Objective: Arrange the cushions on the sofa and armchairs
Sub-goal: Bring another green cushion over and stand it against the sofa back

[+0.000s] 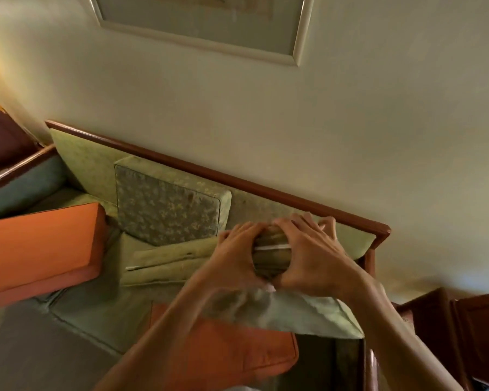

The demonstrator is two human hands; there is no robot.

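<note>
- Against the sofa [76,162] backrest, near its right end, both hands press on a green cushion [271,249] that is held edge-up, its white-piped seam showing between them.
- Left hand [232,258] curls over the cushion's left side, fingers closed around the top edge, thumb low at the front.
- Right hand [314,255] mirrors it on the right side, fingers spread over the top toward the backrest, thumb meeting the left thumb below the seam.
- Loose green fabric [308,314], perhaps the same cushion's cover though I cannot tell, hangs below the hands and lies over an orange cushion [237,351] on the seat's front right part.
- Just left of the hands a patterned cushion [167,204] stands leaning on the backrest, and a flat green cushion [170,258] lies before it on the seat.
- Toward the seat's left end a second orange cushion [40,249] rests tilted.
- Wooden trim [237,182] runs along the backrest top; above it a framed picture [198,24] hangs on the wall.
</note>
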